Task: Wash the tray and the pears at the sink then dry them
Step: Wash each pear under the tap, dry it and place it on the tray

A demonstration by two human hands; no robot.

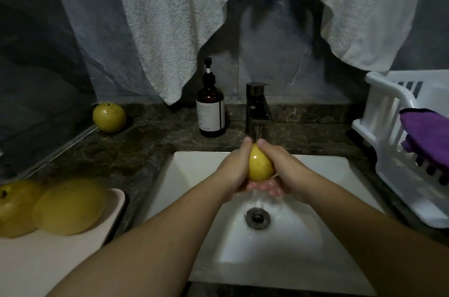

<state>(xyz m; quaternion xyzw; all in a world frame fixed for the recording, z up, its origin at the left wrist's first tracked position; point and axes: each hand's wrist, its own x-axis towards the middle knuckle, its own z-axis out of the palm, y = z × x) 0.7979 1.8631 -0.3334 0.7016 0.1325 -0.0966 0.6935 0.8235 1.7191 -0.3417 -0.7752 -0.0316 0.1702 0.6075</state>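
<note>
Nearest the camera, left of the sink [340, 175], a pale tray [48, 260] lies on the dark stone surface [136, 151] with two yellow pears on it — a large blurred pear [69, 207] toward the sink and a second pear [17, 202] on its far-left side, the two touching.

Both forearms reach over the white sink, above its drain [258, 218]. The left hand [234, 170] and the right hand [279, 170] cup a wet yellow pear [260, 166] between them over the basin; the fingers of each hand curl round it from its own side, the thumbs meeting over the top (the lower fingertips show beneath the fruit). Water runs from the dark faucet [257, 107] at the back of the sink onto the pear and falls on toward the drain.

Right of the sink a white plastic rack [388, 122] stands on the surface, with a purple cloth [427, 134] draped over its rim.

Behind the sink, just left of the faucet, stands a brown pump bottle [211, 112] with a white label. Farther left of the sink, at the back corner of the surface, a fourth pear [109, 117] sits alone — well apart from the tray.

Beyond the sink, white towels [175, 17] hang down in front of the grey wall, one left of the faucet and one to the right.
</note>
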